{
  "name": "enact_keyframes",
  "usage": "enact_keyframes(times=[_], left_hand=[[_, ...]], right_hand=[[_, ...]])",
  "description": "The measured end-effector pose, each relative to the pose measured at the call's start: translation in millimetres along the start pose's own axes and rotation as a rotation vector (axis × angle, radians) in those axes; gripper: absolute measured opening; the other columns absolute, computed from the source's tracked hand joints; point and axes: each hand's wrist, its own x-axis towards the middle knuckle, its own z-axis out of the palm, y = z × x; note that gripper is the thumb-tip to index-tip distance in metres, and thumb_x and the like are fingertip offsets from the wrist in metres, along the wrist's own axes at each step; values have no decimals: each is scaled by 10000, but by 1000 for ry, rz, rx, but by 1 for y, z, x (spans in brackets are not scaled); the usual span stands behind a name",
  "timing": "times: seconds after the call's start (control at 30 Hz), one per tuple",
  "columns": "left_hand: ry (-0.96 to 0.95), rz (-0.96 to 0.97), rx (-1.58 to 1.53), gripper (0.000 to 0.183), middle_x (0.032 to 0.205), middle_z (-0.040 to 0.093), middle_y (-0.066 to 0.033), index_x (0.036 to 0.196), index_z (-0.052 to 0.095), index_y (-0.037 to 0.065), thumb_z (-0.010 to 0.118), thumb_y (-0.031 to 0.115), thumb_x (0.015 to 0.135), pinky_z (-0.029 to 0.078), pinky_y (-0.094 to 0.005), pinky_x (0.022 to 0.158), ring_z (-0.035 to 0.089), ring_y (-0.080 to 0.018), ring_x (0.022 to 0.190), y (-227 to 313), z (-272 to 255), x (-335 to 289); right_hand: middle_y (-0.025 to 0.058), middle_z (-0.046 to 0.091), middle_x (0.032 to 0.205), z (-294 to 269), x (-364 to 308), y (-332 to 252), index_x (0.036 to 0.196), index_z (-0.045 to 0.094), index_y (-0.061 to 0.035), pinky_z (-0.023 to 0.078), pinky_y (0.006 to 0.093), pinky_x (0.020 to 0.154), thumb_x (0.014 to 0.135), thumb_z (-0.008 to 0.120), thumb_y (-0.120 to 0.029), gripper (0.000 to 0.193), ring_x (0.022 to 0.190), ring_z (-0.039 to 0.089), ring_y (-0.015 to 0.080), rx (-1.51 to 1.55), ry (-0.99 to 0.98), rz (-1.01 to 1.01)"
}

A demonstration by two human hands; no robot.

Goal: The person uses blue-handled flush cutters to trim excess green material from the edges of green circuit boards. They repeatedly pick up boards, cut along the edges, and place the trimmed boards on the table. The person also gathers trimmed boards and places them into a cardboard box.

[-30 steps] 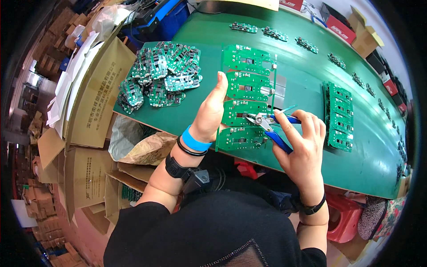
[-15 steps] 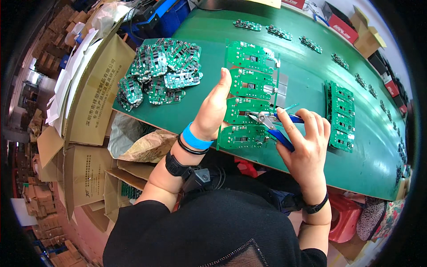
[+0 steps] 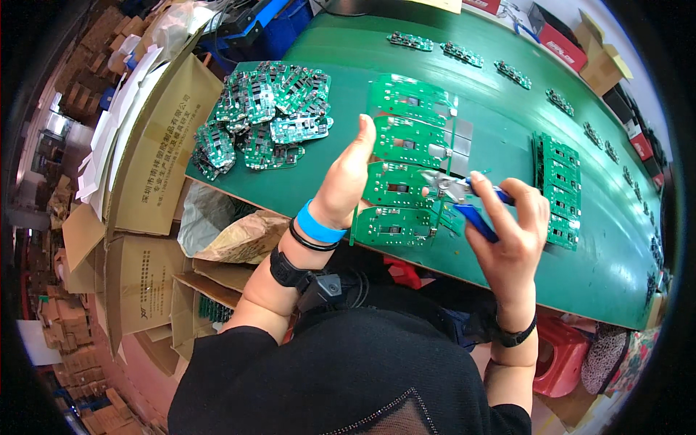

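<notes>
A panel of several joined green circuit boards [image 3: 409, 139] is held over the table, with my left hand [image 3: 342, 190] closed on its left edge. The thumb points up along that edge, and the other fingers are hidden beneath the boards. In my right hand [image 3: 511, 239] is a pair of blue-handled cutting pliers [image 3: 476, 222]. Their jaws lie over the right side of the panel, at the third board from the top, near the narrow edge strip. Whether the blades touch the board I cannot tell.
A heap of separate circuit boards [image 3: 264, 109] lies on the green table [image 3: 348, 65] at left. A stack of board panels [image 3: 560, 192] sits right of the pliers. Single boards [image 3: 513, 74] form a line along the far side. Cardboard boxes [image 3: 163, 145] stand left of the table.
The pliers and my right hand have shifted slightly right, and the jaws have come off the board's middle toward its right edge. The panel has tilted a little in my left hand.
</notes>
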Motion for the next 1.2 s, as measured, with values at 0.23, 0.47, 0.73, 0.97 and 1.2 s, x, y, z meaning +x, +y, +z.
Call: enact_keyframes(times=[0.23,0.47,0.73,0.97,1.2], left_hand=[[-227,-72,-420,710,1459,293,-285,1483,200,56,185,562,986,569,-447,777,585,-390,1067,4,-8,-11],[-329,-70,-502,709,1494,201,-297,1493,171,63,215,557,985,566,-433,774,584,-366,1083,-7,-13,-5],[-407,-55,-563,712,1493,187,-309,1500,150,80,203,565,982,539,-480,868,513,-430,1171,-6,-13,-1],[-132,22,-163,743,1376,457,-212,1441,311,59,176,612,964,511,-535,903,548,-412,1140,14,-9,10],[-68,16,-16,718,1304,530,-184,1394,388,60,197,606,969,518,-512,894,592,-360,1088,14,-1,18]], right_hand=[[96,547,957,5,-9,18,1137,676,-149,409,378,796,612,725,-104,530,876,543,259,-31,56,199],[87,545,928,17,-8,12,1139,667,-153,404,375,782,633,728,-136,510,871,548,247,-33,75,187],[126,552,1034,15,-13,16,1175,651,-141,404,389,868,654,726,-135,526,973,540,293,-35,104,239],[130,540,1069,-10,-13,6,1159,663,-137,381,414,910,597,717,-100,566,1012,512,305,103,-49,172],[109,521,1074,0,-10,-12,1199,615,-157,353,441,895,579,739,-158,632,1020,507,302,53,-217,9]])
